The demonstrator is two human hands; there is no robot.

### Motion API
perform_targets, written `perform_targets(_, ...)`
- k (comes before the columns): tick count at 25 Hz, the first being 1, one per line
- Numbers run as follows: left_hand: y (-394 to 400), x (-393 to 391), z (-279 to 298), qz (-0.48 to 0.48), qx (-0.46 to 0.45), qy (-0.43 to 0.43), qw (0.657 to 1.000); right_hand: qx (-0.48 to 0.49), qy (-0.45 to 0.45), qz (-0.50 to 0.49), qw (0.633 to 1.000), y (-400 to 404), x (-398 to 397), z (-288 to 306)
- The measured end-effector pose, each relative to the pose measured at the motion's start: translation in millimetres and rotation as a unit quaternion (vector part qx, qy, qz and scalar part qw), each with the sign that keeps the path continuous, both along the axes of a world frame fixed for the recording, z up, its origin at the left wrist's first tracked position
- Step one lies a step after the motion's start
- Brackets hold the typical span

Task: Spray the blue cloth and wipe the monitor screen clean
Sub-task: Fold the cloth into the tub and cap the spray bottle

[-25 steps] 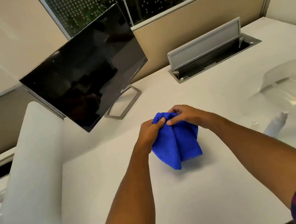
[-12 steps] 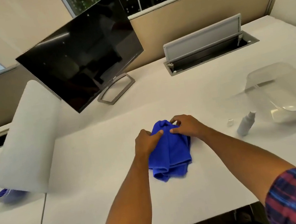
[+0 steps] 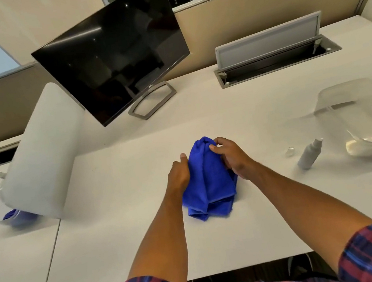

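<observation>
The blue cloth (image 3: 209,186) lies bunched in loose folds on the white desk (image 3: 125,223), in front of me at the centre. My right hand (image 3: 231,155) pinches its raised top fold between thumb and fingers. My left hand (image 3: 179,173) presses against the cloth's left side, thumb pointing up, its fingers hidden in the fabric. The black monitor (image 3: 114,62) stands tilted at the back left, screen dark. A small white spray bottle (image 3: 310,154) stands to the right of the cloth, apart from both hands, with its clear cap (image 3: 290,150) beside it.
A clear plastic tub (image 3: 366,117) sits at the right, behind the bottle. A white curved divider (image 3: 41,154) rises at the left with a second blue item (image 3: 13,215) behind it. An open grey cable hatch (image 3: 273,53) is at the back right.
The cloth, held up off the desk a second ago, now rests on it. My left thumb has slid off the top fold to the cloth's side. The view has pulled back.
</observation>
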State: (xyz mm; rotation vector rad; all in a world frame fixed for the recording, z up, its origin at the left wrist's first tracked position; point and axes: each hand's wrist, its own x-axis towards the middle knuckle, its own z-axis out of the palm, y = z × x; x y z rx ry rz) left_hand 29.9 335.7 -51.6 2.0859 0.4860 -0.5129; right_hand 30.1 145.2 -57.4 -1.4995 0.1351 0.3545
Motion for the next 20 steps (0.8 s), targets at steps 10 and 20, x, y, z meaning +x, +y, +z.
perform_targets(10, -12, -5, -4, -0.106, 0.001, -0.056, 0.993, -0.243, -0.084, 0.042, 0.966, -13, -21, -27)
perform_targets(20, -15, -1, -7, -0.061, 0.023, -0.006, 0.998, -0.344, -0.439, 0.014, 0.830, -27, -18, -14)
